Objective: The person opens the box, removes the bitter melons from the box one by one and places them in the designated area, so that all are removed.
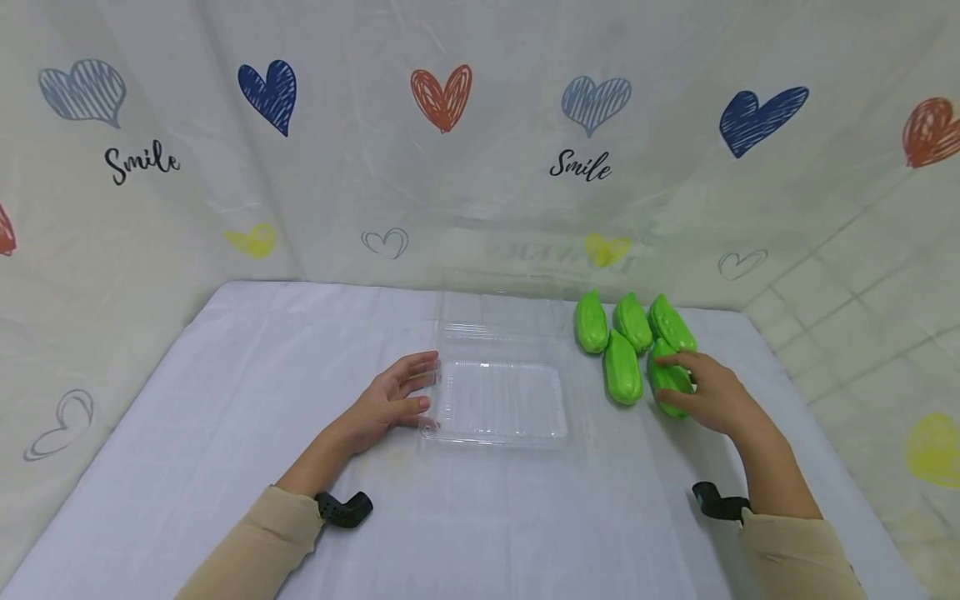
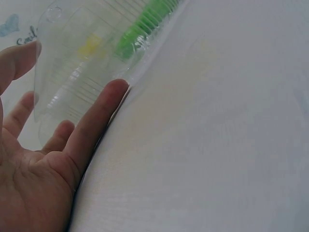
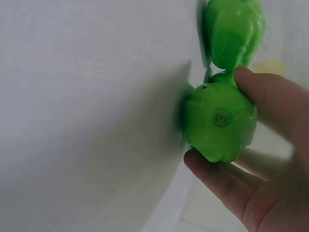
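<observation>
In the head view, a clear plastic clamshell container (image 1: 502, 402) lies with its lid (image 1: 502, 312) folded back behind it. My left hand (image 1: 386, 402) is at the container's left side, fingers mostly straight and spread, fingertips right at the wall. To the right, my right hand (image 1: 712, 392) grips a shiny, oblong green toy fruit (image 1: 670, 379) from its right side. The right wrist view shows thumb and fingers on opposite sides of this fruit (image 3: 219, 121), its round end mark facing the camera. Beside it lies another green toy fruit (image 1: 622, 369).
Behind these stand more of the same green fruits, at left (image 1: 591, 323), middle (image 1: 633, 322) and right (image 1: 671, 323). A white cloth covers the table (image 1: 495, 525). A pale backdrop (image 1: 510, 183) printed with hearts rises along its back edge.
</observation>
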